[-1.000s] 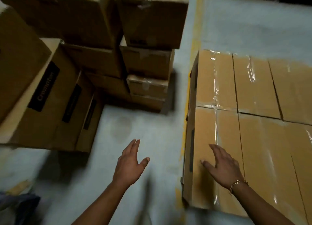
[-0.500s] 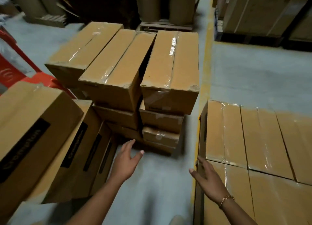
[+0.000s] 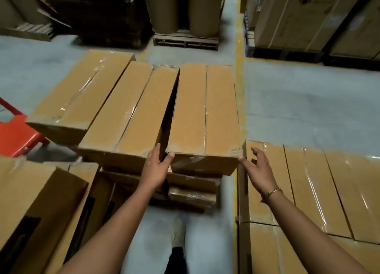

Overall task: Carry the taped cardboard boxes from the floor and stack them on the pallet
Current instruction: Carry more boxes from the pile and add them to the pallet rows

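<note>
Grip is not yet taken on the top box [image 3: 203,113] in the middle of the frame. Your left hand [image 3: 155,168] is open, its fingers at the gap beside the neighbouring box [image 3: 131,117]. Your right hand [image 3: 257,168] is open too, and only the thumb touches the near right corner. Slide both hands along the sides, hold low, and lift level toward the stacked layer [image 3: 308,181] at the lower right.
</note>
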{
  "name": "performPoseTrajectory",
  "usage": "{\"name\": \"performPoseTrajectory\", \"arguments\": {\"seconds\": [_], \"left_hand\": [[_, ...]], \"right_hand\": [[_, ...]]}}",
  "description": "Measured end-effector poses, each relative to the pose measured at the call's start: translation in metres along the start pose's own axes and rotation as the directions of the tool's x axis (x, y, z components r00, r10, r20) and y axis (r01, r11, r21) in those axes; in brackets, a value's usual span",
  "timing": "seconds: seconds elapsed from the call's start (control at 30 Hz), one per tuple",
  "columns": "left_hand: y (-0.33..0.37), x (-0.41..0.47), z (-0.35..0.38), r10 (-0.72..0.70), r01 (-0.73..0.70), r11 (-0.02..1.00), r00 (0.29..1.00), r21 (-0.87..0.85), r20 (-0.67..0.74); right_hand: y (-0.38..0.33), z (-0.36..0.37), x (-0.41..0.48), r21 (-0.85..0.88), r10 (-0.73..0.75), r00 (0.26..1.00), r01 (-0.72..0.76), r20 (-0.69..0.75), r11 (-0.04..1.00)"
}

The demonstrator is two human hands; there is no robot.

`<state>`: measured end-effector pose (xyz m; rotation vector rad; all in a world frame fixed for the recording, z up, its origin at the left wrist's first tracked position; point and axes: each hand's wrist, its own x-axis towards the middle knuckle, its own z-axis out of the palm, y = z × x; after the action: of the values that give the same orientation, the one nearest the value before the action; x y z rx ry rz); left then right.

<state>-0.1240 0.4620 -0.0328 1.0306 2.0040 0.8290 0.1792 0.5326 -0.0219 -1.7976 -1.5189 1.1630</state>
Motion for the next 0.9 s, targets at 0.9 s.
{"name": "performPoseTrajectory", "arguments": {"seconds": [0.9], "left_hand": [[0.035, 0.106, 0.069, -0.035, 0.056, 0.996, 0.96, -0.067, 0.277]], "right_hand": [[0.024, 0.018, 0.062, 0.27, 0.391, 0.912, -0.348, -0.127, 0.898]]}}
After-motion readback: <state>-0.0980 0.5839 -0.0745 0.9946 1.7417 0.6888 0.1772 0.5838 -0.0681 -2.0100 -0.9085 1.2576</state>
